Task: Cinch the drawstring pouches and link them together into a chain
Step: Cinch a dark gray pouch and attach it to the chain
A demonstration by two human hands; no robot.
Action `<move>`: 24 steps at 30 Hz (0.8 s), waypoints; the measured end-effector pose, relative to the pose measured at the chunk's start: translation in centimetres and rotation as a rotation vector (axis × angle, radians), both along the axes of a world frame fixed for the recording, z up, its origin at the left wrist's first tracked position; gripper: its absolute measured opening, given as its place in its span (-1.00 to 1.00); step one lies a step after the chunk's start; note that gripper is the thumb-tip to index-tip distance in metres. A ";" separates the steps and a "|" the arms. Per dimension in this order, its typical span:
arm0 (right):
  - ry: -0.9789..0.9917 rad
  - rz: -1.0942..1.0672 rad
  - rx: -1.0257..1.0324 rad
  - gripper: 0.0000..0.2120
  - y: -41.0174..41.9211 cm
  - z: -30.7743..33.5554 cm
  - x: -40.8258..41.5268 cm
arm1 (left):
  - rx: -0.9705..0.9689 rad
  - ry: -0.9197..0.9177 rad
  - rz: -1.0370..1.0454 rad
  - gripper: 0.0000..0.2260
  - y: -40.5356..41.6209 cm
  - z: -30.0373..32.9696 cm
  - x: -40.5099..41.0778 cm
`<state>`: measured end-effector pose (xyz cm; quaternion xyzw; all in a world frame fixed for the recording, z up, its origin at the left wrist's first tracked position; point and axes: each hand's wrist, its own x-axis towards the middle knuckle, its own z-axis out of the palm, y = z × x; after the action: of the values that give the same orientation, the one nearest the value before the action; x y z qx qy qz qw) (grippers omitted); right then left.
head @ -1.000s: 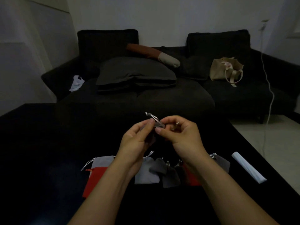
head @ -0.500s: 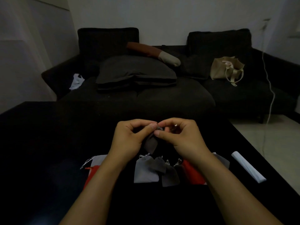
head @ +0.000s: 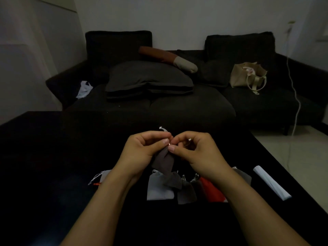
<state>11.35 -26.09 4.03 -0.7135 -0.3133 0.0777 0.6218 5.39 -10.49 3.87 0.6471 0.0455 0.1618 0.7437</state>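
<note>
Head view: two bare forearms are being extended forward from the bottom edge over a black table point(head: 53, 157), converging toward the middle. Between them, near the front of the table, a row of pouches is lying: a light grey pouch point(head: 158, 189), a dark grey pouch point(head: 186, 192) just beside it, and a red pouch point(head: 212, 191) partly hidden by the right forearm. Another pale pouch point(head: 104, 175) with white cords is being partly covered by the left wrist. A white rolled item point(head: 271, 184) is lying apart on the table's right side.

Above the row, a dark brown pouch point(head: 163, 163) is being held in the air, hanging down between the two hands. The left hand point(head: 142, 150) is being kept curled, its thumb and forefinger pinching the pouch's gathered neck. The right hand point(head: 197, 150) is likewise curled, its thumb and forefinger pinching the same neck, the thumbs of both hands nearly touching. A white cord end point(head: 163, 129) is sticking up just above the left fingertips. Which cord is being gripped by the right fingers cannot be told.

Beyond the table, a dark sofa point(head: 177, 107) is standing with a grey cushion point(head: 149, 77), a brown-and-cream bolster point(head: 168, 58) and a beige tote bag point(head: 248, 76) on it.
</note>
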 end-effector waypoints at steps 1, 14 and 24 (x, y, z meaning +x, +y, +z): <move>0.042 0.017 0.022 -0.90 0.0 0.1 -0.1 | -0.014 -0.005 0.018 -0.82 0.0 0.0 0.0; 0.103 0.046 0.165 -0.76 0.1 1.0 -0.6 | -0.481 0.072 -0.292 -0.65 -0.8 0.6 -0.1; -0.279 -0.039 -0.538 -0.84 -1.0 -0.1 0.7 | 0.154 0.176 -0.008 -0.80 -0.4 -0.8 0.3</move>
<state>12.01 -27.13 3.95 -0.8623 -0.3500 0.0470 0.3630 5.74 -10.89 3.12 0.7142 0.0955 0.1041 0.6856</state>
